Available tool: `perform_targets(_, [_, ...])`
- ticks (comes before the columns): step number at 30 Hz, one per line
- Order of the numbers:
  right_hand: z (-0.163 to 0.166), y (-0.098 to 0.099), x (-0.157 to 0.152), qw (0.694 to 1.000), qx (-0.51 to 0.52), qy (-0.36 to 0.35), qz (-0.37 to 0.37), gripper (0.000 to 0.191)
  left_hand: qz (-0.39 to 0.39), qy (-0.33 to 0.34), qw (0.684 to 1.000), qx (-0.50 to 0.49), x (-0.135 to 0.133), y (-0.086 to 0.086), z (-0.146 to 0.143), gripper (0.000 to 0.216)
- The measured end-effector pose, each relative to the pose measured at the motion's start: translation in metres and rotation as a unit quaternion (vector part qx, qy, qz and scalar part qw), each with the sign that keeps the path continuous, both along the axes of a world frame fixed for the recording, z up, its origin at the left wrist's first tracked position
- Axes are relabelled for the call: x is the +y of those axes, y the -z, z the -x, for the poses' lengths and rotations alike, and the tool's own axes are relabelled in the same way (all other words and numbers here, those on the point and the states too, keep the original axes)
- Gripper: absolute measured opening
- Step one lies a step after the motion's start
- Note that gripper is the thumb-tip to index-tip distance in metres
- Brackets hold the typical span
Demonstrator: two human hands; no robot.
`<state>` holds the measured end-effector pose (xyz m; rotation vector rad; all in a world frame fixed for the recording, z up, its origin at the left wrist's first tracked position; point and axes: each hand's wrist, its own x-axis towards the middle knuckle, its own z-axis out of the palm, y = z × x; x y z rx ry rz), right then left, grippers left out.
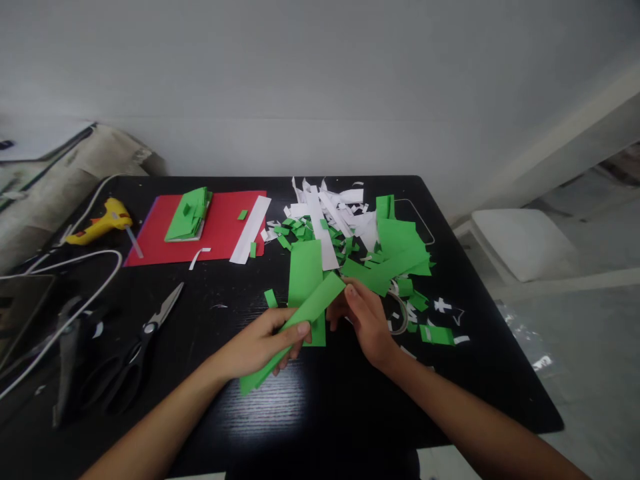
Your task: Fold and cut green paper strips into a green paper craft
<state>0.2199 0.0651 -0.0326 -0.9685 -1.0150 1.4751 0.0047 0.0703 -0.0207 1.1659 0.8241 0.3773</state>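
Observation:
My left hand (265, 343) is closed on a long green paper strip (320, 300) that slants from lower left up to the right. My right hand (363, 317) is curled beside the strip's upper end, fingertips close to it; what it pinches, if anything, I cannot make out. Flat on the black table (310, 413) under the strip lies a wider green paper piece (304, 270). Just beyond the hands spreads a heap of green and white paper scraps (350, 230).
Black-handled scissors (135, 350) lie at the left. A yellow glue gun (100, 223) and white cables sit at the far left. A red sheet (225, 227) carries a stack of folded green paper (189, 215) and a white strip (251, 229). A white cushion (523, 240) lies off the table's right.

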Motion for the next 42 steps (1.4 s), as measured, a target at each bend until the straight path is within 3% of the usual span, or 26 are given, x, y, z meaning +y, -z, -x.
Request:
perform_targets(9, [0.005,0.0,0.001,0.997,-0.02,0.069,0.007,0.035,-0.013,0.0,0.998,0.053,0.001,0.001,-0.002,0.045])
perform_targets(13, [0.005,0.0,0.001,0.997,-0.03,0.071,0.018,0.033,0.033,0.027,0.998,0.037,-0.001,0.001,-0.001,0.042])
perform_targets(16, [0.005,0.001,0.001,0.997,-0.041,0.053,0.029,0.032,0.021,0.039,0.999,-0.001,-0.001,-0.001,0.0,0.04])
perform_targets(19, [0.006,0.002,-0.002,0.998,-0.05,0.017,0.031,0.03,-0.023,0.011,0.999,-0.033,0.001,-0.004,0.0,0.039])
perform_targets(25, [0.01,0.003,-0.007,0.998,-0.036,-0.034,0.032,0.028,-0.115,-0.074,0.991,0.01,0.006,-0.002,-0.001,0.039])
perform_targets(35, [0.011,0.003,-0.008,0.998,-0.047,-0.023,0.027,0.026,-0.114,-0.087,0.99,-0.008,0.005,0.001,-0.002,0.034])
perform_targets(42, [0.013,0.006,-0.015,0.998,-0.056,-0.04,0.013,0.026,-0.157,-0.11,0.981,0.016,0.005,0.0,-0.002,0.039])
